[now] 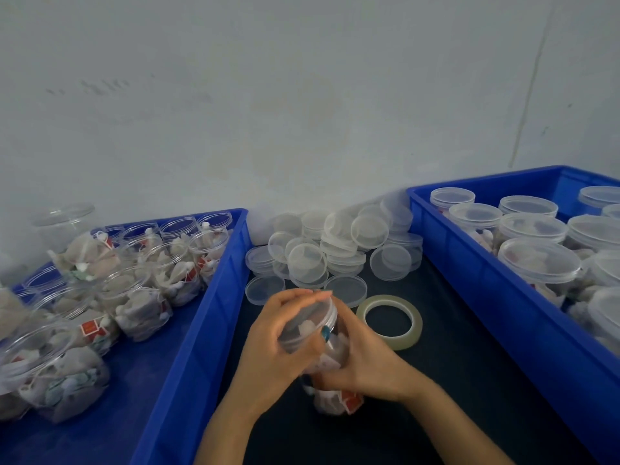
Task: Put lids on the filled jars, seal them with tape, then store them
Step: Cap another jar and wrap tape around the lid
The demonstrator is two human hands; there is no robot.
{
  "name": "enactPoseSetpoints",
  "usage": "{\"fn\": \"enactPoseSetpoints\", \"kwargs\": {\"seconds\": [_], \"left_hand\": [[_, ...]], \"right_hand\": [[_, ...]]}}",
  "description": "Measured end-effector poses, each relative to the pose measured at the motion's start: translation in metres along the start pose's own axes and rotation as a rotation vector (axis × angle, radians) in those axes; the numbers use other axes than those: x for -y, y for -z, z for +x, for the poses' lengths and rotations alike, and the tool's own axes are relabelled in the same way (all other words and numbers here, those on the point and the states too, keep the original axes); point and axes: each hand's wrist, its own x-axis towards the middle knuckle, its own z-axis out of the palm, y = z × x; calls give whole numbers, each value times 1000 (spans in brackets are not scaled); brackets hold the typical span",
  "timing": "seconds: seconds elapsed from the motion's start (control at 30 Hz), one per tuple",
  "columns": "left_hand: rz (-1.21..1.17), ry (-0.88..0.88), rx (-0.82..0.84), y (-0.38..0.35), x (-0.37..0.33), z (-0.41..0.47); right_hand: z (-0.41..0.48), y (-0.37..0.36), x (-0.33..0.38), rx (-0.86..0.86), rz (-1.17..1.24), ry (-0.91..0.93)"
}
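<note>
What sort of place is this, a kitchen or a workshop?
Probably a hand-packing workshop: a blue crate of open jars stuffed with what look like tea bags, a second blue crate of lidded jars, and a heap of loose lids beside a tape roll.

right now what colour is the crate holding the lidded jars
Bright blue; the crate on the right shows best in the head view.

Clear glossy plastic jar (330,350) and lids (307,263), smooth blue plastic crates (214,297), matt dark tabletop (453,380).
</note>
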Motion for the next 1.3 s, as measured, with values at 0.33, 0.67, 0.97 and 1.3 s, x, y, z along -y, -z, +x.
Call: {"fn": "enactPoseSetpoints", "kwargs": {"seconds": [0.33, 0.67, 0.97, 1.3], "left_hand": [[-332, 119, 195, 6, -1, 4], [-279, 105, -128, 2, 12, 14], [210, -126, -198, -29, 16, 33], [356, -262, -425, -52, 27, 26]], "right_hand": [[-5, 11, -8, 374, 529, -215], [0, 34, -15, -272, 72, -171], [-27, 81, -56, -149, -817, -386], [-28, 60, -44, -321, -640, -164]]}}
